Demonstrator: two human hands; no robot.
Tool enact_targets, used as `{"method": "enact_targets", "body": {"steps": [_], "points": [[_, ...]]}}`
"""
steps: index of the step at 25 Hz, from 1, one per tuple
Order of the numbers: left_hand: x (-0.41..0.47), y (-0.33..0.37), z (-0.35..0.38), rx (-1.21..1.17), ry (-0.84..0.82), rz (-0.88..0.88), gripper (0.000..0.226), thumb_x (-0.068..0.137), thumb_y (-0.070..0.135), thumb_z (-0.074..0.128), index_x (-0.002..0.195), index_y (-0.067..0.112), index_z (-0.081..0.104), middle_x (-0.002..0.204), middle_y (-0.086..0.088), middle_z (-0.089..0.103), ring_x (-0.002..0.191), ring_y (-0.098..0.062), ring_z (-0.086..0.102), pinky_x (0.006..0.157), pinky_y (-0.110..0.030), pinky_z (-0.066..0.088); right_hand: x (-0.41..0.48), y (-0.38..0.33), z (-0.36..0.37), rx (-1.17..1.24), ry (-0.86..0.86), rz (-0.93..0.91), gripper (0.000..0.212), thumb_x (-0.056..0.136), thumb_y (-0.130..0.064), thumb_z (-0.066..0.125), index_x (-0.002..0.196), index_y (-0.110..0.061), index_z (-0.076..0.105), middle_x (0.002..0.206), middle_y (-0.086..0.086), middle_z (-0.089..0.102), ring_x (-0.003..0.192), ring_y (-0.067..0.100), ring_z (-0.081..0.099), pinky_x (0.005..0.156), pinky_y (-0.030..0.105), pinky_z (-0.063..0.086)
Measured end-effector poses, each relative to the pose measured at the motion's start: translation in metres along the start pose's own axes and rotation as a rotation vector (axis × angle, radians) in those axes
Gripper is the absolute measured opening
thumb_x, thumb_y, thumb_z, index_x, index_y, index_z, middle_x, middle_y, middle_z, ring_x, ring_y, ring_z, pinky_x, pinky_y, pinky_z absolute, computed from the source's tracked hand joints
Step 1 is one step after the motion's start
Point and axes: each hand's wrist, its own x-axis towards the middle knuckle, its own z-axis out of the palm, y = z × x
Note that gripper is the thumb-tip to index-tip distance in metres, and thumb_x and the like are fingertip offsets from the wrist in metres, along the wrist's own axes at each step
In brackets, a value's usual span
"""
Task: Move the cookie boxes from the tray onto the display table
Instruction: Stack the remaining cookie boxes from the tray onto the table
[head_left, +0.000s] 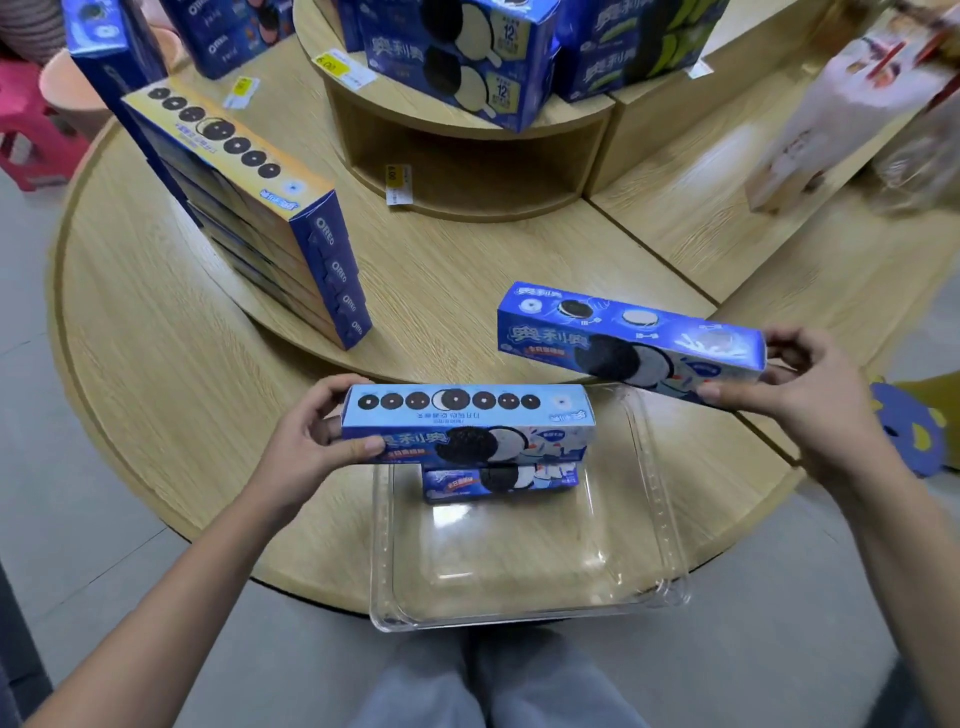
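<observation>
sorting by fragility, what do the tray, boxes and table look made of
Tray: clear glossy rigid plastic, seemingly; the table grain shows through and its rim glints. Boxes: thin printed cardboard, with sharp folded edges and a slight sheen. Table: light wood or wood-look laminate, matte, visible grain; which one, I cannot tell.

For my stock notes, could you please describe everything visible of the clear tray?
The clear tray looks like transparent plastic: roughly square, rounded corners, low raised walls and a flared rim. It sits flat on the wooden display table, its near side overhanging the table's edge. One cookie box lies on its floor by the far wall; the rest is bare.
</observation>
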Motion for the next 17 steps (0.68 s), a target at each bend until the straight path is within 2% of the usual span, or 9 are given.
{"method": "enact_targets", "body": {"steps": [2, 4, 6, 8, 11, 15, 17], "points": [[0.024, 0.003, 0.006, 0.008, -0.033, 0.024, 0.05, 0.064, -0.007, 0.072, 0.107, 0.01, 0.052, 0.087, 0.012, 0.072, 0.078, -0.002, 0.068, 0.06, -0.017, 0.055, 0.012, -0.005, 0.001, 0.033, 0.039, -0.043, 0.056, 0.051, 0.01, 0.081, 0.083, -0.027, 0.052, 0.089, -0.005, 0.061, 0.062, -0.003, 0.067, 0.053, 0.013, 0.052], [0.047, 0.004, 0.012, 0.016, -0.063, 0.018, 0.064, 0.049, 0.012, 0.085, 0.105, 0.015, 0.055, 0.089, 0.015, 0.072, 0.082, -0.005, 0.069, 0.063, -0.02, 0.056, 0.023, -0.008, 0.002, 0.058, 0.061, -0.07, 0.056, 0.051, 0.008, 0.082, 0.084, -0.026, 0.052, 0.089, -0.006, 0.062, 0.064, -0.002, 0.068, 0.055, 0.014, 0.052], [0.067, 0.002, 0.02, 0.018, -0.063, 0.001, 0.067, 0.046, 0.02, 0.084, 0.107, 0.017, 0.055, 0.092, 0.016, 0.072, 0.087, -0.01, 0.07, 0.065, -0.023, 0.057, 0.032, -0.008, 0.005, 0.078, 0.053, -0.088, 0.055, 0.051, 0.008, 0.082, 0.085, -0.024, 0.052, 0.089, -0.005, 0.062, 0.067, 0.001, 0.069, 0.056, 0.016, 0.053], [0.085, 0.0, 0.03, 0.027, -0.068, -0.009, 0.071, 0.052, 0.017, 0.086, 0.114, 0.014, 0.052, 0.098, 0.012, 0.07, 0.094, -0.016, 0.07, 0.067, -0.026, 0.058, 0.041, -0.007, 0.013, 0.1, 0.025, -0.102, 0.055, 0.052, 0.011, 0.081, 0.085, -0.023, 0.052, 0.089, -0.004, 0.061, 0.068, 0.002, 0.069, 0.057, 0.018, 0.054], [0.107, -0.003, 0.038, 0.039, -0.054, -0.011, 0.057, 0.069, 0.002, 0.074, 0.119, 0.011, 0.047, 0.108, 0.006, 0.064, 0.1, -0.022, 0.066, 0.068, -0.025, 0.059, 0.055, -0.002, 0.031, 0.114, -0.037, -0.1, 0.057, 0.052, 0.015, 0.079, 0.087, -0.02, 0.052, 0.091, -0.001, 0.058, 0.068, 0.0, 0.068, 0.059, 0.017, 0.054], [0.124, -0.005, 0.04, 0.067, -0.085, 0.004, 0.051, 0.075, -0.003, 0.068, 0.118, 0.011, 0.046, 0.113, 0.004, 0.063, 0.103, -0.018, 0.065, 0.075, -0.022, 0.057, 0.073, 0.006, 0.059, 0.101, -0.144, -0.096, 0.057, 0.053, 0.018, 0.077, 0.087, -0.019, 0.05, 0.089, -0.004, 0.054, 0.069, -0.002, 0.066, 0.062, 0.013, 0.053], [0.128, -0.008, 0.041, 0.11, -0.087, 0.015, 0.049, 0.074, -0.003, 0.069, 0.115, 0.014, 0.048, 0.114, 0.003, 0.062, 0.101, -0.008, 0.064, 0.077, -0.019, 0.055, 0.082, 0.013, 0.07, 0.093, -0.186, -0.087, 0.057, 0.053, 0.017, 0.078, 0.088, -0.02, 0.05, 0.09, -0.005, 0.054, 0.073, 0.0, 0.067, 0.066, 0.016, 0.054]]}}
